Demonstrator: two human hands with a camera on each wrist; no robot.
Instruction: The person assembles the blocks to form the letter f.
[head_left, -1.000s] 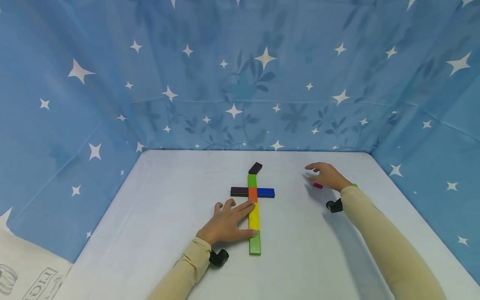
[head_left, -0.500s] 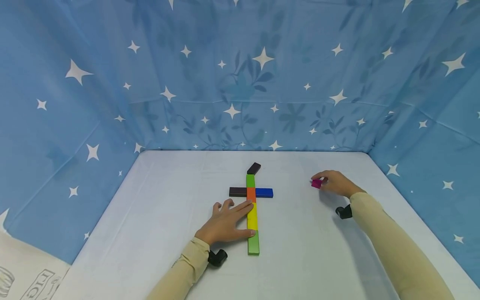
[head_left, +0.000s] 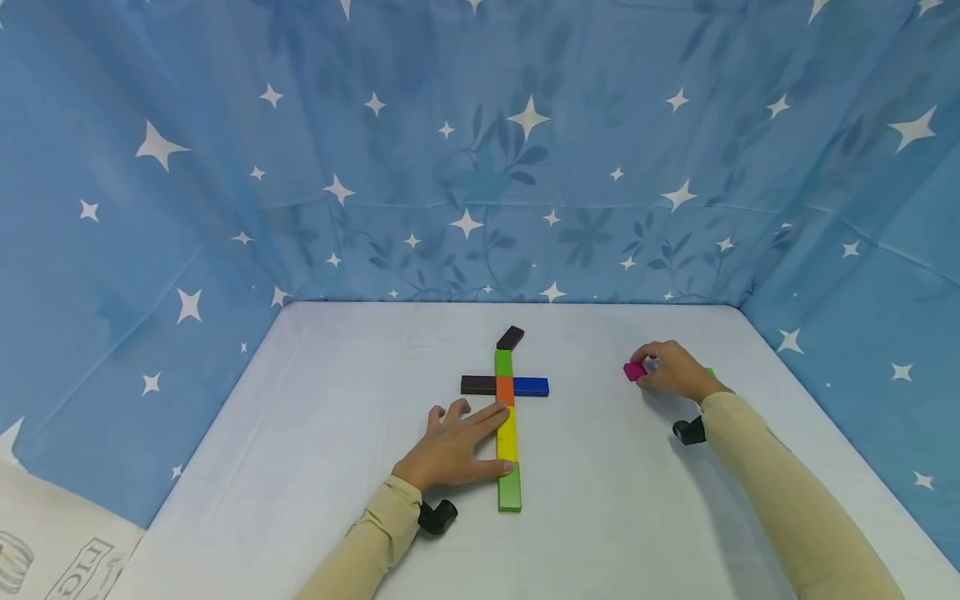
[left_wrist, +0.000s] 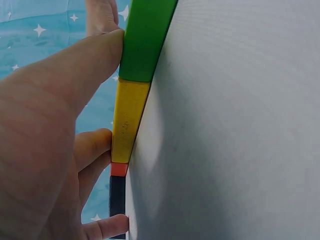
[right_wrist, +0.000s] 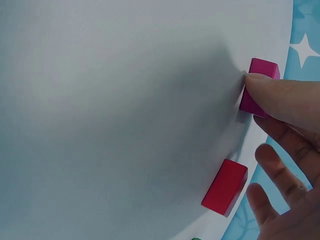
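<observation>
A row of flat blocks runs up the middle of the head view: light green (head_left: pixel 509 492), yellow (head_left: pixel 507 435), orange (head_left: pixel 505 389) and another green (head_left: pixel 503 362). My left hand (head_left: pixel 450 450) lies against its left side, fingers stretched out, thumb on the nearest joint and fingertips by the yellow-orange one. Black (head_left: pixel 477 384) and blue (head_left: pixel 531 387) blocks form arms either side of the orange. A slanted black block (head_left: pixel 511 337) tops the row. At the right, my right hand (head_left: pixel 673 369) pinches a magenta block (right_wrist: pixel 255 102) between thumb and fingers.
In the right wrist view a red block (right_wrist: pixel 225 187) lies beside my right fingers, and a green block (right_wrist: pixel 196 238) barely shows at the bottom edge. The white table (head_left: pixel 337 350) ends at a blue star-patterned curtain (head_left: pixel 420 167) behind and on both sides.
My right hand, earlier held over the magenta block with fingers extended, has come down and slightly right and now pinches it. The left hand and the row of blocks stay in place.
</observation>
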